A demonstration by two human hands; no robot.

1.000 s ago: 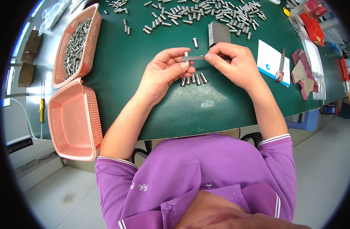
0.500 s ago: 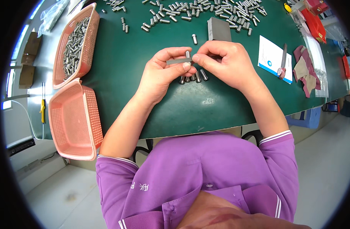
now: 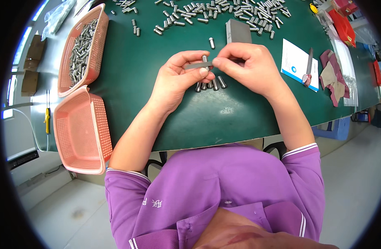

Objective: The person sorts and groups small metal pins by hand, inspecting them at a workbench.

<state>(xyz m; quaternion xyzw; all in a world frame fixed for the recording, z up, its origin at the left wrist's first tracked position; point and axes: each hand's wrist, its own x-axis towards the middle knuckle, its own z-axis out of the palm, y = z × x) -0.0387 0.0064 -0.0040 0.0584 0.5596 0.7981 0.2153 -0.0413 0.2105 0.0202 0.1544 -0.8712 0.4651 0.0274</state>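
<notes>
Between the thumb and fingers of my left hand, a small shiny metal pin is gripped roughly upright. My right hand pinches one end of a thin flat grey strip, which lies across the pin; whether it is a file or an abrasive strip I cannot tell. Just below my fingers, several similar metal pins rest in a row on the green table, partly hidden by my left hand. A single pin lies beyond my hands, next to a grey rectangular block.
A large scatter of pins covers the table's far side. At left, one pink basket holds many pins; another pink basket is nearer. Rightward lie a white-and-blue sheet, a knife-like tool and a maroon-and-tan cloth.
My right hand and the grey strip have shifted slightly to the right across the pin. My left hand has stayed almost still, keeping its hold on the pin.
</notes>
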